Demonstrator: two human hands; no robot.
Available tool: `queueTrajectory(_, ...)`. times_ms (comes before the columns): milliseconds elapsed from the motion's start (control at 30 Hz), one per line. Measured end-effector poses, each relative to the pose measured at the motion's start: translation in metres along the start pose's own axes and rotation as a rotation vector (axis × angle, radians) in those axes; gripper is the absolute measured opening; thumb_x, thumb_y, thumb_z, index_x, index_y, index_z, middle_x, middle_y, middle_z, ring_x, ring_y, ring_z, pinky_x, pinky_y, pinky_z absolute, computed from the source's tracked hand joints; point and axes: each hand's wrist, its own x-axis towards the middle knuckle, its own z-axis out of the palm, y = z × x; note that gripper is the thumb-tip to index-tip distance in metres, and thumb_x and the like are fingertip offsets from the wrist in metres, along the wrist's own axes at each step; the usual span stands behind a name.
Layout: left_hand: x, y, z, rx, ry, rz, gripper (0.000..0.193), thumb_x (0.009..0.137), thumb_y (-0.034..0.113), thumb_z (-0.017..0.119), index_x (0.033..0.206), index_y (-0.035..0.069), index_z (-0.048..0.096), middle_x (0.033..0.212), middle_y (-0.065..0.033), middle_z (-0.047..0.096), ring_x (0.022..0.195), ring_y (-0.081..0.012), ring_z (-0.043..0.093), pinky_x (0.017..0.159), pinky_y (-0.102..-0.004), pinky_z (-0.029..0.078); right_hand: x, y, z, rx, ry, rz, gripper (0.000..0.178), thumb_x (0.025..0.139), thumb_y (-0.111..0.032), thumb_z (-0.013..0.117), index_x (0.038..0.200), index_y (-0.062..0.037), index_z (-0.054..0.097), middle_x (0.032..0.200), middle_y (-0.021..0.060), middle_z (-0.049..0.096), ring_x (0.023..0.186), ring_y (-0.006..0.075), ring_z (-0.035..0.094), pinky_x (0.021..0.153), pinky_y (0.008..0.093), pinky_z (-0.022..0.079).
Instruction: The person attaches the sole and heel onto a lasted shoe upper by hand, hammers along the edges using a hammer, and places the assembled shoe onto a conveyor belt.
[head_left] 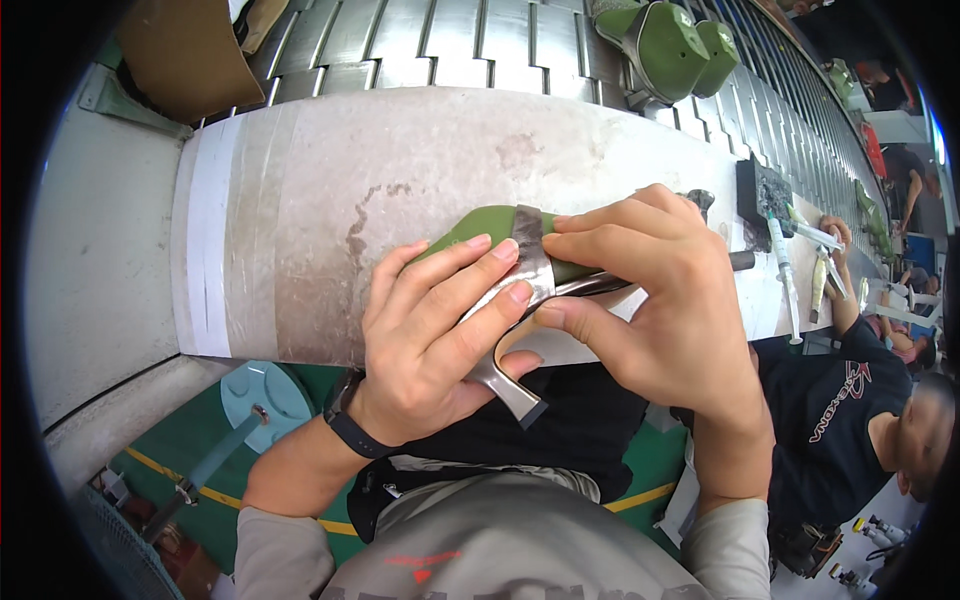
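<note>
A high-heeled shoe in shiny metallic grey (538, 268) is held over the near edge of the bench, built around a green shoe last (487, 222). Its slim heel (515, 398) points down toward me, with a dark tip. My left hand (425, 335) grips the shoe from the left, fingers spread over the strap and last, thumb side near the heel. My right hand (655, 290) is bent around the other end, fingertips on the last beside the strap and thumb at the shoe's lower edge. Whether the right hand also pinches something small is hidden.
Beyond the pale bench top (320, 200) runs a metal slat conveyor (450, 40) carrying green lasts (672, 50). A black block (765, 190) and syringes (785, 275) lie at the right. A co-worker (840, 400) sits there. A cardboard box (185, 60) stands far left, a blue stool (265, 405) below.
</note>
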Motion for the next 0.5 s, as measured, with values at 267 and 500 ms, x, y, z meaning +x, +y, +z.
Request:
queueTrajectory(267,-0.001,0.003,0.006,-0.003,0.052,-0.005,0.061,0.086,0.04,0.09,0.134,0.009,0.066,0.14,-0.0159,0.071,0.126,-0.0374,0.07,0.106,-0.0536,0.049,0.018,0.018,-0.004,0.24,-0.103,-0.028,0.042,0.075,-0.023,0.093,0.107,0.0008,0.078,0.096,0.014,0.078,0.093,0.0369,0.074,0.085,0.0458,0.057)
queueTrajectory(500,-0.006,0.005,0.009,0.011,0.046,-0.04,0.061,0.086,0.04,0.09,0.133,0.01,0.065,0.14,-0.0143,0.07,0.124,-0.0369,0.07,0.105,-0.0549,0.048,0.033,0.004,-0.011,0.129,-0.303,0.027,0.056,0.069,-0.019,0.098,0.116,0.0021,0.075,0.106,0.0169,0.077,0.094,0.0339,0.076,0.085,0.038,0.062)
